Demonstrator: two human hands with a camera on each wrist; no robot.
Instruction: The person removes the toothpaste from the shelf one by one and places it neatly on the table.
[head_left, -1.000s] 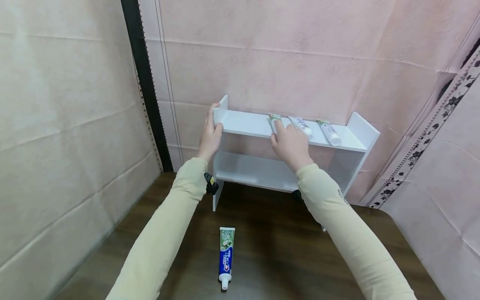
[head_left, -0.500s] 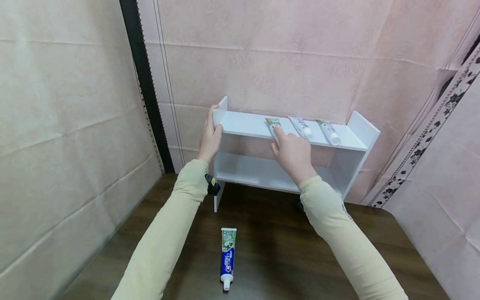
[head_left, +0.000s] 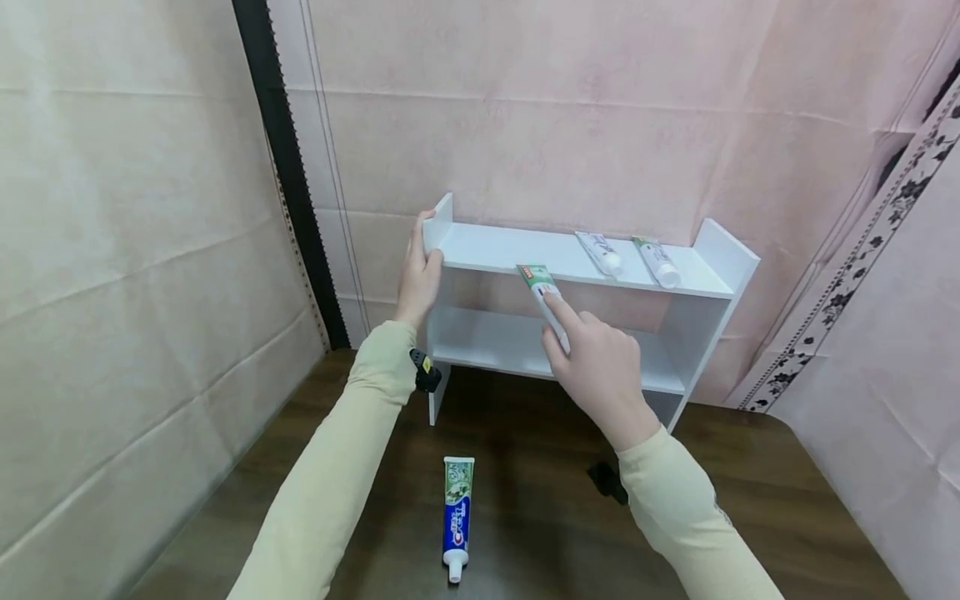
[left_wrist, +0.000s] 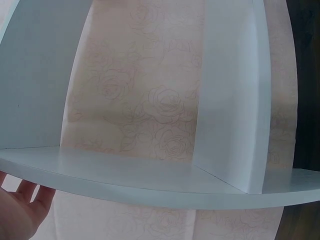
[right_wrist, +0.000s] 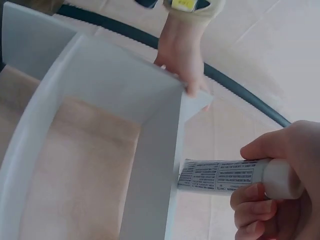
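My left hand [head_left: 418, 279] grips the left side panel of a white two-tier shelf [head_left: 487, 248]; its fingertips show at the panel's edge [left_wrist: 30, 182] in the left wrist view. With my right hand [head_left: 600, 367] I pinch a toothpaste tube [head_left: 536, 277], green at its flat end, in front of the top board. Seen from the right wrist, thumb and fingers hold the tube [right_wrist: 225, 176] around its white cap end, and its flat end appears beside the shelf board. Two more toothpaste tubes lie on the top board, one at centre right [head_left: 600, 252] and another [head_left: 657, 262] further right.
A blue, green and white toothpaste tube [head_left: 457, 517] lies on the dark wooden table [head_left: 525, 517] in front of the shelf, cap towards me. Pale patterned cloth [head_left: 570, 108] hangs close behind, with more cloth at both sides.
My right hand has drawn the green-ended tube off the top board, towards me and down. My left hand stays on the side panel.
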